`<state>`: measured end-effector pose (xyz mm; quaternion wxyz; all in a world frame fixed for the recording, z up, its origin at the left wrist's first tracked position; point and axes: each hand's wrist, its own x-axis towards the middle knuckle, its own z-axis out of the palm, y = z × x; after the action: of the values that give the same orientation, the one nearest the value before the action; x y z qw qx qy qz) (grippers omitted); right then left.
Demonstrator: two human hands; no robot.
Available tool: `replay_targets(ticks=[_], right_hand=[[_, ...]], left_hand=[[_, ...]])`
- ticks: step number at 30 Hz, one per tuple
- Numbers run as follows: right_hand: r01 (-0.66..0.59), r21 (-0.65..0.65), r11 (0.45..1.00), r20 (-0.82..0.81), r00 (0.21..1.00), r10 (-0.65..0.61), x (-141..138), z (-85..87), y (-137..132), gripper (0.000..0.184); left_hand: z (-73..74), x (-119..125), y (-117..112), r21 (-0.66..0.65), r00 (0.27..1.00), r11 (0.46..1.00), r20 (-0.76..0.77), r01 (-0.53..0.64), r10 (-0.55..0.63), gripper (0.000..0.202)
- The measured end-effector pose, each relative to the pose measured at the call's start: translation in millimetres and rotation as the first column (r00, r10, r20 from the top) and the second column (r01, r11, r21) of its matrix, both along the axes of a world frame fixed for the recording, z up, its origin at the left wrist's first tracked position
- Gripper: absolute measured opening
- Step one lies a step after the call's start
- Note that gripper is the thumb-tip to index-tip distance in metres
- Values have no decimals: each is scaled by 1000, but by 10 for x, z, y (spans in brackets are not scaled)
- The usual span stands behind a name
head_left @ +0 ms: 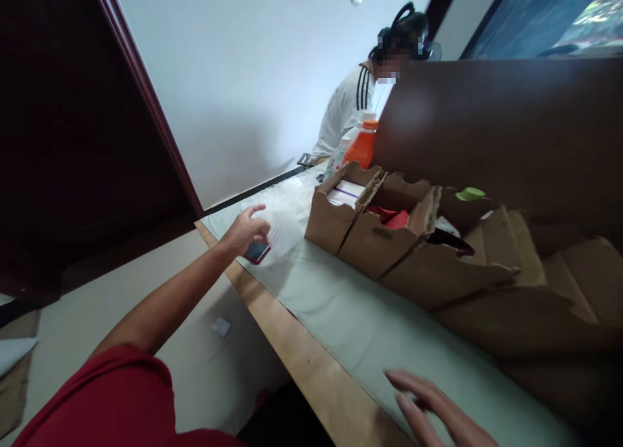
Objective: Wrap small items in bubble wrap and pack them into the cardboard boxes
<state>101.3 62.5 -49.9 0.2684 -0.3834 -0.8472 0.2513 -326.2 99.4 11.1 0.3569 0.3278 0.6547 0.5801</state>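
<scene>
Far left: dark door [43, 109], then pale floor with a clear scrap [220, 327] lying on it, below the table [287, 330]. The wearer's red sleeve [117, 395] fills the lower left corner; a bare forearm runs from it up to the table's far end.

Left hand [247, 230] is over that end, at the near edge of the clear wrap [292, 213]. Grip: index finger stretched out, other fingers bent; cannot tell whether they pinch the wrap. Phone [257, 252] lies on the table just under this hand, near the edge, screen dark, rim red, partly covered by the fingers. Wrap spreads rightward from there, over a pale green cloth [331, 298].

Beyond the table, a co-worker [341, 113] in a white top with black shoulder stripes, turned to the right. An orange bottle [361, 147] stands behind the first of a row of cardboard boxes [328, 229]. First box: white packs [345, 193]; second: red item [396, 220].

Right hand [433, 408] is above the cloth at the near end, blurred and cut by the lower border. Grip: fingers parted, holding nothing. Brown partition [511, 122] rises behind the boxes.
</scene>
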Motion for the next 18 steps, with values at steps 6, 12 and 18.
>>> replay_targets(ticks=[6, 12, 18], right_hand=[[-351, 20, 936, 14, 936, 351, -873, 391, 204, 53], [-752, -30, 658, 145, 648, 748, -1693, 644, 288, 70], [-554, -465, 690, -34, 790, 612, -847, 354, 351, 20]], left_hand=[[-197, 449, -1170, -42, 976, 979, 88, 202, -197, 19], [105, 689, -1563, -138, 814, 810, -41, 570, -579, 13], [-15, 608, -1504, -143, 853, 843, 25, 519, -521, 20]])
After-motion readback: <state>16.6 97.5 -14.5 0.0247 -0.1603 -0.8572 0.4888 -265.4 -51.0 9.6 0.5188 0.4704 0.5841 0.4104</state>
